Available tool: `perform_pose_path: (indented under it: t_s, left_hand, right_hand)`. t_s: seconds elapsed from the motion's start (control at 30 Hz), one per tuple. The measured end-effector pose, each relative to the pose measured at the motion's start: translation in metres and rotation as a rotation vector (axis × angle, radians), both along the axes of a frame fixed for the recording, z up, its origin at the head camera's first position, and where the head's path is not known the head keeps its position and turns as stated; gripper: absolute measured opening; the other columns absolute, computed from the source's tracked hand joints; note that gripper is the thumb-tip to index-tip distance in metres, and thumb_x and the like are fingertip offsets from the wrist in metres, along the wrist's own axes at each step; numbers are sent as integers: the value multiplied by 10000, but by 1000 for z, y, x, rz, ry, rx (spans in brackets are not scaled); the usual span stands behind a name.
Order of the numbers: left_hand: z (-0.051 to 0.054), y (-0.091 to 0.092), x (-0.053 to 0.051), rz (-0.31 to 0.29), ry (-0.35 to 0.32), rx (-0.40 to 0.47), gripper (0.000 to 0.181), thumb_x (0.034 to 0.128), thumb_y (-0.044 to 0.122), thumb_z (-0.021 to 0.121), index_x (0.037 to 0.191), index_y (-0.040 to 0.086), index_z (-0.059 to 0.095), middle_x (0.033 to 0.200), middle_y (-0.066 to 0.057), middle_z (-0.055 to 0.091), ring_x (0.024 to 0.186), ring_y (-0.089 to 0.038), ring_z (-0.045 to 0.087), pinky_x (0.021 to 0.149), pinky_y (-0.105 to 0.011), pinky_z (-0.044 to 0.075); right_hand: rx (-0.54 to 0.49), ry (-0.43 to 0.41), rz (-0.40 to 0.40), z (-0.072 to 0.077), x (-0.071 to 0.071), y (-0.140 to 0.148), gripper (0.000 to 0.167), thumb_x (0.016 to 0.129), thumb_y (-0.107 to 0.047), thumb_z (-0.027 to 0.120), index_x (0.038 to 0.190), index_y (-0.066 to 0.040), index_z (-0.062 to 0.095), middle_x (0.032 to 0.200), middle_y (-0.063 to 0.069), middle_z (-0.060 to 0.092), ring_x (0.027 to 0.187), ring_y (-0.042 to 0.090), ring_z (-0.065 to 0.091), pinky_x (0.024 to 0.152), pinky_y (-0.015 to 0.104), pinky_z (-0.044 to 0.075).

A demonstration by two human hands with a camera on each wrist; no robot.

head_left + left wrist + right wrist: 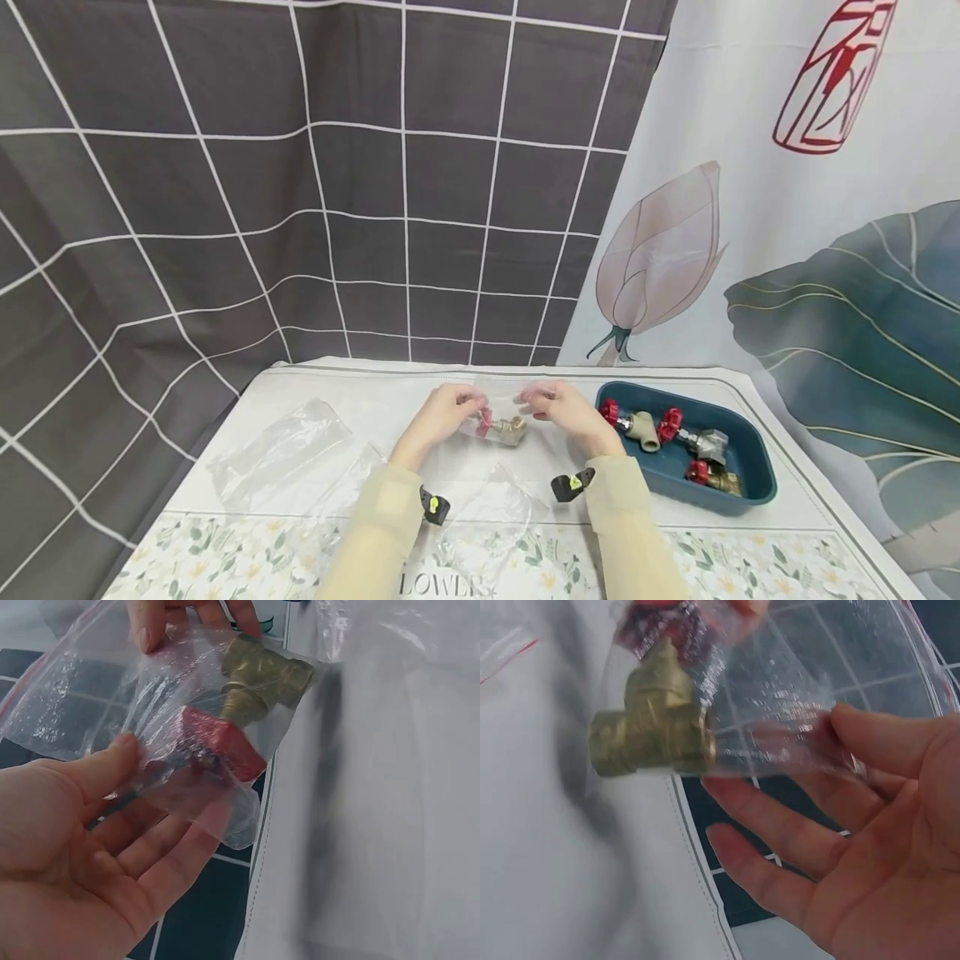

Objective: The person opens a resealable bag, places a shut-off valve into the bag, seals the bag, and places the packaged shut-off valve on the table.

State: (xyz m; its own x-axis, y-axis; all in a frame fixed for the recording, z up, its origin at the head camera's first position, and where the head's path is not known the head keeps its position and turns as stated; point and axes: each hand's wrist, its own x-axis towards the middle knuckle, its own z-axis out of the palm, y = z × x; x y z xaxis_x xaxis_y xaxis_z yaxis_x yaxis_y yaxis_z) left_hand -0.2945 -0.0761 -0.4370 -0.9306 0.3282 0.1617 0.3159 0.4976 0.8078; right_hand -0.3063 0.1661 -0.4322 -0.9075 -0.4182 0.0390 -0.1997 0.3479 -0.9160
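Observation:
A brass valve (649, 731) with a red handle (221, 742) lies inside a clear zip bag (64, 694). The bag is held above the white table, its edge with a red line facing away from the valve. My left hand (444, 410) pinches the bag's side near the red handle, thumb in front and fingers behind. At the opposite side, my right hand (564, 408) pinches the film between thumb and fingers, beside the brass body. Its lower fingers spread loosely below the bag in the right wrist view.
On the right stands a dark blue tray (693, 493) holding several red-handled valves (643, 431). Clear plastic bags (281, 458) lie on the table's left, and another bag (495, 512) lies between the forearms. A dark checked curtain (360, 183) hangs behind.

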Motion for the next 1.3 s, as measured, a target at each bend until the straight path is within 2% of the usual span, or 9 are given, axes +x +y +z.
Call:
perform_pose_path:
  t_s: [0.13,0.23,0.4,0.5,0.67,0.87,0.97,1.13,1.3]
  left_hand:
    - [4,11,-11,3,-64,60,276,986,228,595,1131,14,693,1089,-129,699,916,-244,675,790,-354,565]
    - [3,21,-20,17,-118,105,323,987,257,591,1167,3,679,1080,-126,698,890,-212,665,767,-319,564]
    - [-7,38,-35,41,-282,273,337,1004,239,565,1163,-42,660,992,-121,677,809,-178,656,722,-315,586]
    - [-14,48,-41,37,-378,357,326,1018,213,539,1146,-68,646,988,-130,670,779,-168,662,725,-320,591]
    - [-25,60,-46,25,-466,356,321,1019,217,534,1140,-59,644,912,-74,634,722,-126,603,732,-322,586]
    - [-37,63,-47,36,-557,356,320,1012,220,548,1153,-56,630,790,-21,567,655,-102,566,700,-290,582]
    - [-40,62,-48,41,-585,377,309,1010,237,555,1112,-43,634,777,-29,591,644,-112,602,698,-292,585]
    - [-40,63,-48,82,-563,365,278,1003,243,564,962,-25,630,744,-47,586,602,-119,613,662,-291,588]
    - [-35,65,-46,137,-517,304,261,994,228,583,912,-20,595,715,-59,554,522,-106,571,596,-271,585]
  right_hand:
    - [-99,-113,-98,7,-10,2,239,988,-62,500,1131,93,614,1098,182,672,986,276,672,902,440,529]
    - [-99,-200,-181,15,-18,4,251,1005,-91,498,1162,86,584,1054,184,684,910,252,687,845,425,551]
    - [57,-285,-239,28,-34,10,318,1027,-160,471,1245,59,547,1062,165,652,889,258,658,839,468,551]
    - [135,-334,-260,32,-43,13,301,1024,-163,466,1213,48,569,1049,154,623,879,268,643,825,469,555]
    - [219,-429,-307,28,-52,15,168,994,-120,492,1047,15,577,917,124,582,761,249,613,722,411,570]
    - [342,-468,-247,21,-59,15,178,988,-80,496,915,28,617,779,83,558,641,189,592,657,333,574]
    - [369,-468,-230,19,-61,12,177,981,-59,487,970,62,616,782,87,571,643,183,598,675,324,566]
    - [467,-396,-242,14,-64,8,247,951,-67,478,1068,106,609,884,143,640,735,225,648,688,317,555]
    - [608,-325,-296,10,-66,2,265,938,-149,479,1061,48,607,919,146,604,689,219,558,598,313,489]
